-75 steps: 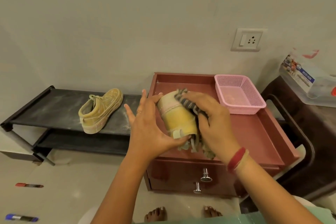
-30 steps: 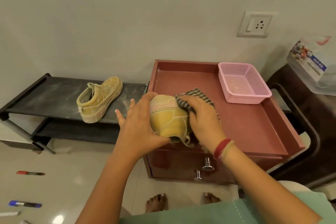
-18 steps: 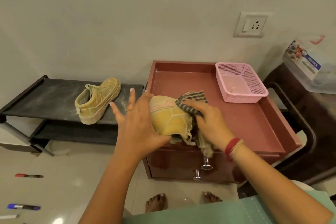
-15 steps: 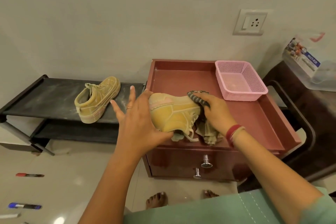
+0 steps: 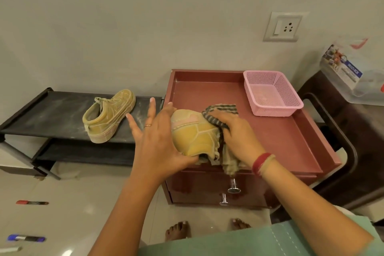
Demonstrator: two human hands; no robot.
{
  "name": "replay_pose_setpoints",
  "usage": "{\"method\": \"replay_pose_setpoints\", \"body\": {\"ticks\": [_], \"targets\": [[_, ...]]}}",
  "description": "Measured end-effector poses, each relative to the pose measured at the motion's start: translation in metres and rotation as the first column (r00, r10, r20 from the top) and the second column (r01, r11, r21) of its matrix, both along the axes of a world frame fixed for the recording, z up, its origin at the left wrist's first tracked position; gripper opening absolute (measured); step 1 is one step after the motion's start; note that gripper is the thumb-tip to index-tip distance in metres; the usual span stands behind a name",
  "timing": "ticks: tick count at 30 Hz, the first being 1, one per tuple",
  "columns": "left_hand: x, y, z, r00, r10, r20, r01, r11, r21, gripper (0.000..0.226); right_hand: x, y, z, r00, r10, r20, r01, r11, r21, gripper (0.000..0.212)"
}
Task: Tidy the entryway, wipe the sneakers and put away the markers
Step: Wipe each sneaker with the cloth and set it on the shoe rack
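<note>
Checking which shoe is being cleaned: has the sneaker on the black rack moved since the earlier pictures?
No. The sneaker lies at the same spot on the rack, near its end beside the red cabinet, untouched.

L hand (image 5: 158, 147) splayed, thumb hooked; R hand (image 5: 236, 137) grip curled

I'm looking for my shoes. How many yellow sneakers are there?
2. One sneaker sits on the black rack; the other sneaker is held in the left hand. More could be hidden.
</note>
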State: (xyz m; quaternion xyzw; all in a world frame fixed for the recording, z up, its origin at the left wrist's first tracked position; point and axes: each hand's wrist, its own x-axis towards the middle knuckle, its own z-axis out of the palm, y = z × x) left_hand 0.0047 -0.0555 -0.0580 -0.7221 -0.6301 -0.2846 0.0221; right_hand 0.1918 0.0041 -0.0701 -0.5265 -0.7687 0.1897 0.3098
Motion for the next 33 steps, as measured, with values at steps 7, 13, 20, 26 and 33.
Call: {"method": "replay_pose_setpoints", "body": {"ticks": [7,13,20,26,33], "targets": [[-0.005,0.001,-0.004,1.0,0.018,0.011,-0.017,1.0,-0.021,0.108,-0.01,-0.014,0.002,0.998,0.036,-0.059,-0.038,0.999,-0.018,0.049],[-0.009,0.003,-0.005,1.0,0.004,0.029,-0.003,0.999,-0.042,0.112,-0.001,0.001,0.004,0.998,-0.026,0.06,0.029,0.999,-0.046,0.047],[-0.014,0.006,-0.003,0.999,0.022,0.045,-0.019,0.998,-0.062,0.114,0.016,0.013,-0.011,0.985,-0.154,0.074,0.159,0.984,-0.076,0.052],[-0.017,0.007,-0.004,0.997,0.022,0.078,-0.015,0.996,-0.086,0.112,0.017,0.018,-0.014,0.991,-0.132,-0.014,0.129,0.984,-0.124,0.05],[-0.024,0.007,-0.005,0.994,0.038,0.099,-0.025,0.992,-0.124,0.11,0.01,0.014,-0.018,0.996,-0.076,-0.047,0.072,0.994,-0.078,0.052]]}}
